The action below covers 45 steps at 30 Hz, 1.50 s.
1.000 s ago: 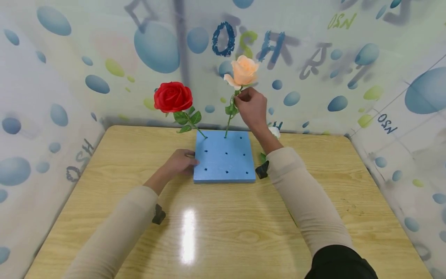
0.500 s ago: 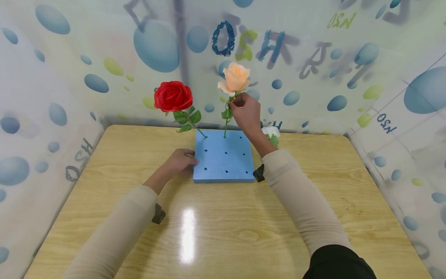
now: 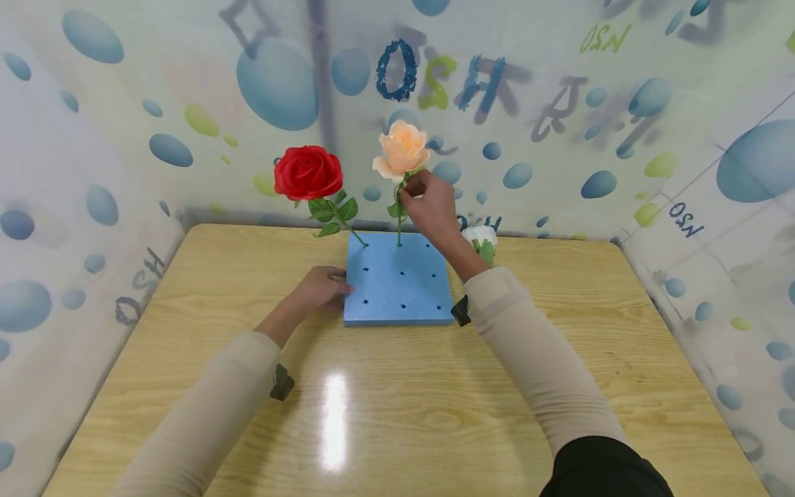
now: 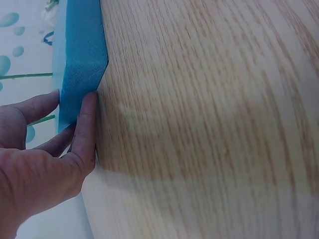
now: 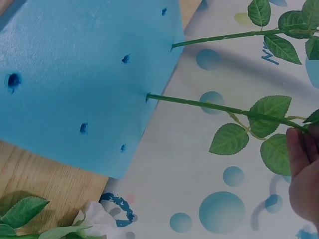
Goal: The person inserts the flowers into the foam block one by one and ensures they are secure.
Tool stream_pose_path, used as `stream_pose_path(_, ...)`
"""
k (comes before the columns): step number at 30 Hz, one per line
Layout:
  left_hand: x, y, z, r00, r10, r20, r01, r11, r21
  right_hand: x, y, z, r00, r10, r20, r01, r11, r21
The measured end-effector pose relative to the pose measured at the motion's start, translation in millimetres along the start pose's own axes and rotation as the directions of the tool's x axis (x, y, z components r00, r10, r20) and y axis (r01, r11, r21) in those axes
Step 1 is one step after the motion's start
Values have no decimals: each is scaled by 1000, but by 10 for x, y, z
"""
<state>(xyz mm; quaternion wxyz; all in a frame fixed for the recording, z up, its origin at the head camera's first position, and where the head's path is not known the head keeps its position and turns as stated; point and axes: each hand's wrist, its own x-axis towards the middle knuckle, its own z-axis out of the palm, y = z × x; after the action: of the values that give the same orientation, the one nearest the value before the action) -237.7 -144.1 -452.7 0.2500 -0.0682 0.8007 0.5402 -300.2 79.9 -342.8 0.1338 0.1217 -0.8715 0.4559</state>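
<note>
In the head view my right hand [image 3: 430,206] pinches the stem of a peach rose [image 3: 402,149] just below the bloom. The lower end of that green stem [image 5: 199,103] stands in a back-row hole of a blue foam board [image 3: 397,293], nearly upright. A red rose [image 3: 308,172] leans left from the hole beside it, out of both hands. At the board's left edge my left hand [image 3: 321,288] holds the foam between thumb and fingers. The left wrist view shows its thumb [image 4: 42,106] at the top edge and a finger [image 4: 88,119] low against the side.
A white rose [image 3: 481,237] lies on the wooden table [image 3: 397,414] to the board's right, partly hidden by the right forearm. Several bare holes dot the board. A patterned backdrop [image 3: 528,138] rises right behind the table's far edge.
My right hand has moved left and slightly down with the peach rose, tipping its stem more upright. More of the white rose now shows. My left hand and the board stay put.
</note>
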Motion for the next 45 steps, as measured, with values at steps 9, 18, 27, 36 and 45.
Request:
stream_pose_path(9,0,-18,8,1000,7,-6,-7,1000,8,-61,0,-28,999,11,45,-10,1000,-15)
stream_pose_path(18,-22,-9,14,1000,21,-14,-21,1000,2,-97,14,-22,998,-32,62,34,999,-38)
stream_pose_path(27,-7,-13,16,999,38,-23,-38,999,36,-89,-35,-39,996,-47,75,51,998,-48)
stream_pose_path(36,-46,17,20,999,32,-25,-31,999,44,-91,-32,-109,992,-81,95,90,991,-98)
stream_pose_path(45,-40,29,13,1000,20,-24,-19,999,42,-113,32,-252,991,-105,78,111,990,-83)
